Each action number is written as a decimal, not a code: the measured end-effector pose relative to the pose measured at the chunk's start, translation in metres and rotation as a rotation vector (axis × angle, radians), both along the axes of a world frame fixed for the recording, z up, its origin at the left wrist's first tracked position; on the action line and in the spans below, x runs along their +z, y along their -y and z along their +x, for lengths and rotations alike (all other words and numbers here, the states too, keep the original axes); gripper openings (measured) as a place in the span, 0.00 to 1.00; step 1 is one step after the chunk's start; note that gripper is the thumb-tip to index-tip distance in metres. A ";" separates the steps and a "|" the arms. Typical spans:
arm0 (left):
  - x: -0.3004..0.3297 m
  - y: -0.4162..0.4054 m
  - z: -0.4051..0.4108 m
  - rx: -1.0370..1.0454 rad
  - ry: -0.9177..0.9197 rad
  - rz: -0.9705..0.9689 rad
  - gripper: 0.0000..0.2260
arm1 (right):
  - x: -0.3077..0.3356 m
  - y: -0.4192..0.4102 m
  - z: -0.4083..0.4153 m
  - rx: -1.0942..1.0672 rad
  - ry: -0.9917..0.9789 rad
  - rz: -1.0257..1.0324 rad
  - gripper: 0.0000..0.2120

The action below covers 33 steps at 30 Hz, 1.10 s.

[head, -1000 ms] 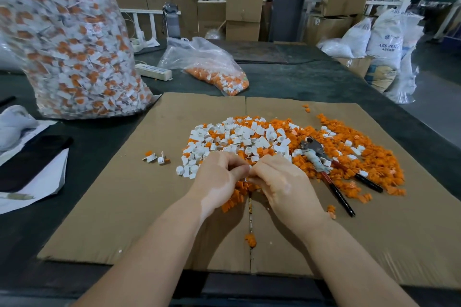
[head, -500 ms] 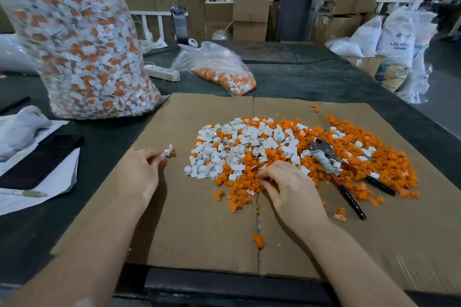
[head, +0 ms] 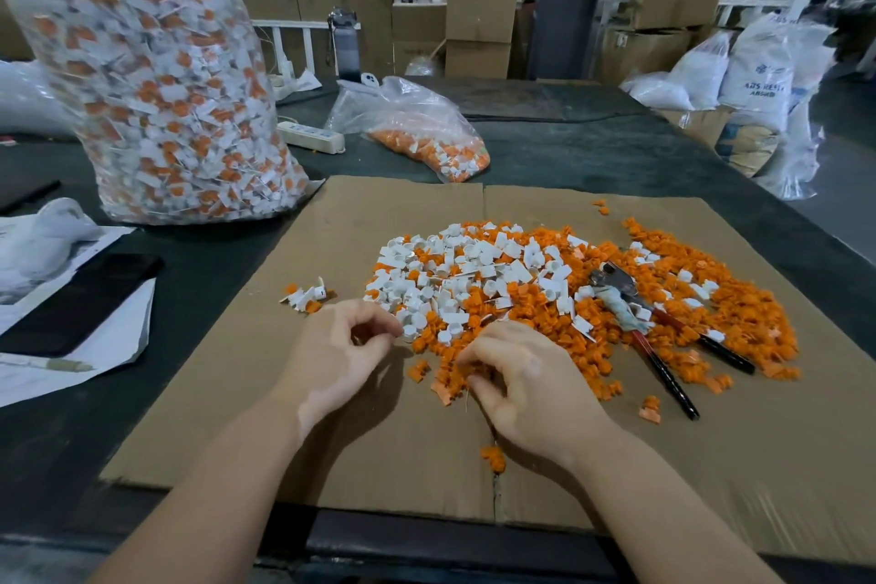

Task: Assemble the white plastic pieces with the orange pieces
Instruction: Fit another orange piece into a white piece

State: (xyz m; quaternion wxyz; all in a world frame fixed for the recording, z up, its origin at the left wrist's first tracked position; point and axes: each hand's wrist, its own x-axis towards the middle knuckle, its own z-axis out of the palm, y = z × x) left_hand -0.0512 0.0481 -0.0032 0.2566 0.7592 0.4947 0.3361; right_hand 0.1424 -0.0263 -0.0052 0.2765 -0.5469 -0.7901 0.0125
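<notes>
Both hands work at the lower edge of the loose heap, centre of the frame, on the cardboard sheet [head: 237,394] that covers the dark desk [head: 592,147]. The left hand [head: 341,356] has fingers curled, thumb and fingertips meeting at a small white piece on the heap's lower left margin; it appears to pinch that piece, though the contact is partly blurred. The right hand [head: 526,384] is curled over the orange pieces [head: 739,322]; whether it holds one cannot be told, as the fingers hide the palm side.

The white plastic pieces [head: 464,270] lie mostly in the heap's upper left portion, the orange ones spread to the right and lower edge. In my judgement each hand is placed nearest its own colour so that one part of each kind can be drawn and mated between the hands.

A small cluster of joined pieces [head: 305,294] sits apart, just left of the heap, presumably finished units kept clear of loose stock.

Orientation: the loose pieces lie at random, no common direction; the long axis of the piece at the left fingertips is too small to determine.

Red-handled pliers [head: 663,341] lie on the heap's right side, handles toward the lower right. A large filled bag [head: 156,76] stands upper left; a smaller bag [head: 417,128] lies upper centre.
</notes>
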 end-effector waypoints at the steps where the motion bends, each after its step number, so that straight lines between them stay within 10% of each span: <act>1: -0.001 0.000 0.000 0.020 0.003 -0.010 0.13 | 0.001 0.001 -0.002 0.028 0.005 -0.002 0.05; 13: -0.013 -0.012 0.015 0.217 0.055 -0.055 0.04 | -0.004 -0.005 -0.005 0.018 0.244 0.041 0.04; 21: -0.009 -0.015 0.029 0.274 0.062 -0.039 0.03 | -0.012 -0.005 0.004 -0.095 0.048 0.146 0.07; 33: 0.000 0.024 0.058 -0.218 0.127 -0.222 0.06 | -0.014 -0.003 0.016 -0.360 -0.328 0.238 0.04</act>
